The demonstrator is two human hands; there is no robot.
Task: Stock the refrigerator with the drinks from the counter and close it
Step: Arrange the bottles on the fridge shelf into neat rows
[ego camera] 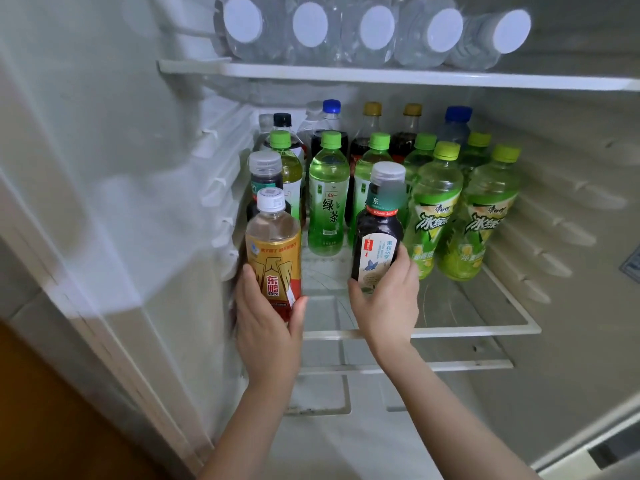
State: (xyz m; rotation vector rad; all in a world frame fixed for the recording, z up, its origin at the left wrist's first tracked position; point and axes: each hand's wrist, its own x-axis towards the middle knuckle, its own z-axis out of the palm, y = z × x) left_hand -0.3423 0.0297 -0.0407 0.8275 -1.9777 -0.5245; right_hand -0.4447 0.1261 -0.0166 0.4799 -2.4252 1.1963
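Left hand (266,323) curls round the base of a gold-labelled bottle (273,251), held upright at the left front of the middle shelf (478,330) inside the open refrigerator (571,323). Right hand (388,303) grips the lower part of a dark tea bottle (379,233), upright near the shelf's middle. Whether either bottle rests on the glass cannot be told. Behind stand green tea bottles (328,202), then cola bottles (372,133) at the back. On the upper shelf (346,76), water bottles (310,24) lie on their sides, white caps outward.
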